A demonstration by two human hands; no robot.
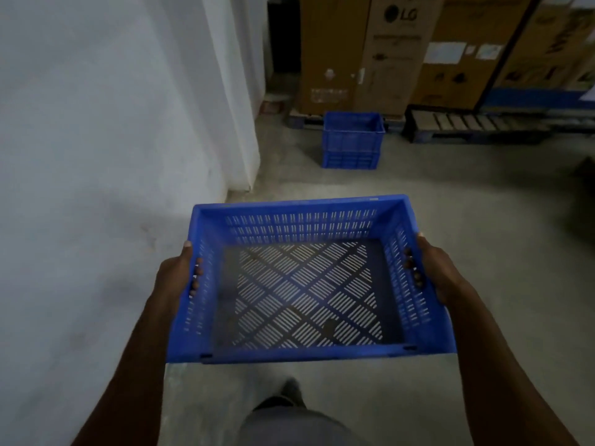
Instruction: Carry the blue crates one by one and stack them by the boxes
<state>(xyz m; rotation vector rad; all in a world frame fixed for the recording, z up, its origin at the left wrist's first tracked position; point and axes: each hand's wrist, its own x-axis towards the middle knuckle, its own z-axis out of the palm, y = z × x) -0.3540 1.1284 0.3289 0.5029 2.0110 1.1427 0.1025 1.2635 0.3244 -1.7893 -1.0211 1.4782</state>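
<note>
Ahead, a white wall (106, 130) fills the left side of the view and ends at a corner where the grey concrete floor (467, 201) opens out. Against the far edge of that floor stand tall cardboard boxes (363, 53), one printed with an LG logo, raised on dark pallets (476, 123). Just in front of the boxes, on the floor near the wall's corner, sits a stack of blue crates (352, 140), the upper one nested onto the lower, apart from everything the person carries.

Closer in, a single blue crate (302, 278) is held level in mid-air above the floor, open side up, its slotted base showing the pale floor through it. The left hand (177, 275) grips the crate's left wall, thumb lying over the rim and fingertips showing through the handle slot on the inside. The right hand (434, 268) grips the right wall the same way, fingers curled through its slot. Both forearms reach in from the bottom corners. Below the crate, a trouser leg (289, 426) and a dark shoe (289, 392) show on the floor.
</note>
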